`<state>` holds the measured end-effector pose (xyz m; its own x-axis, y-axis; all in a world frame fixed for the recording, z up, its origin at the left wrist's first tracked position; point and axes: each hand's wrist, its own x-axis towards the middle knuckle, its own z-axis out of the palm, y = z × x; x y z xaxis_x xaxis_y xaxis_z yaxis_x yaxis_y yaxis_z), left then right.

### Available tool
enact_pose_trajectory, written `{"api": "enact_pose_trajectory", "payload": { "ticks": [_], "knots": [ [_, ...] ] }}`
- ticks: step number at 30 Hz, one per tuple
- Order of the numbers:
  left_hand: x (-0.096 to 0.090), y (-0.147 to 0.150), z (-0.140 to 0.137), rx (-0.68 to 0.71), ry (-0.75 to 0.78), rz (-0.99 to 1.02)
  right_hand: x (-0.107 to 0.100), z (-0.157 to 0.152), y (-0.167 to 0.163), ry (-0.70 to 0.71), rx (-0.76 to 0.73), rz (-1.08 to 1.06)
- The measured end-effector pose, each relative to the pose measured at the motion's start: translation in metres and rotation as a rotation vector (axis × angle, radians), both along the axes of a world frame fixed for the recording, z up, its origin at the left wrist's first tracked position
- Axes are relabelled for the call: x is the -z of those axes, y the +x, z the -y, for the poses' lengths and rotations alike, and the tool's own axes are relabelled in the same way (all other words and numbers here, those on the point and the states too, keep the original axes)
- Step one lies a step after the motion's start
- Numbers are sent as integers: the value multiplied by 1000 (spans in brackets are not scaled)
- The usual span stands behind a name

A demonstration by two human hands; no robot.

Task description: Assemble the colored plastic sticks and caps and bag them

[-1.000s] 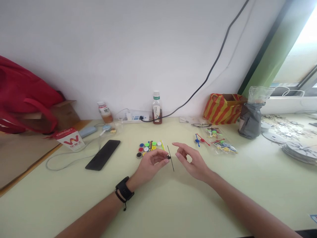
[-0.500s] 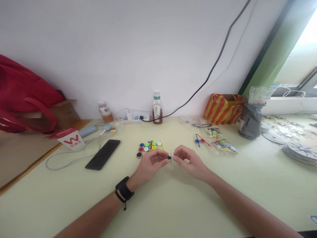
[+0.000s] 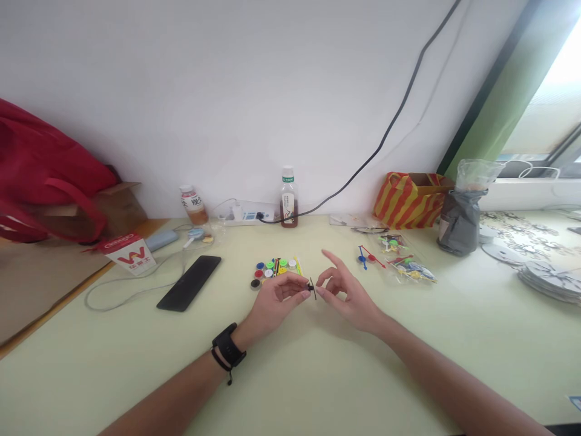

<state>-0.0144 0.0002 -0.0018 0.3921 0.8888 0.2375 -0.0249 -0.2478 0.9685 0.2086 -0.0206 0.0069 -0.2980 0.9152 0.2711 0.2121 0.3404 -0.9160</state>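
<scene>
My left hand is closed in a pinch on a small black arrow spinner above the table. The spinner's thin dark arrow stands nearly upright between my two hands. My right hand is on the spinner's other side, its thumb and a curled finger pinched at the middle of the piece, while the index finger points up and away. Exactly how the right fingertips grip is hard to make out at this size. Behind my left hand lie several coloured round discs and a few thin strips.
A blue arrow spinner and a red one lie to the right, beside clear bags of coloured parts. A black phone and a cable lie left. A drink bottle stands by the wall; grey discs are stacked far right.
My right index finger has lifted from its curl and now points up. The spinner's arrow, a faint blur before, now shows dark and sharp. My left hand has stayed put.
</scene>
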Motion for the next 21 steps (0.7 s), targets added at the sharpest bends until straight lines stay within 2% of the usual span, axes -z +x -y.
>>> {"api": "enact_pose_trajectory", "payload": {
  "ticks": [6,10,15,18,21],
  "knots": [
    [3,0,-3,-53,-15,20,-10,-1,4,-151,-199,-31],
    [3,0,-3,-31,-20,19,-7,-4,2,-115,-89,-86],
    [2,-1,-2,-22,-35,31,3,-1,0,48,-7,-3],
    [1,-1,-2,-22,-46,36,2,1,1,71,-30,21],
    [1,0,-2,-25,-57,40,-2,-1,3,-9,-101,58]
  ]
}}
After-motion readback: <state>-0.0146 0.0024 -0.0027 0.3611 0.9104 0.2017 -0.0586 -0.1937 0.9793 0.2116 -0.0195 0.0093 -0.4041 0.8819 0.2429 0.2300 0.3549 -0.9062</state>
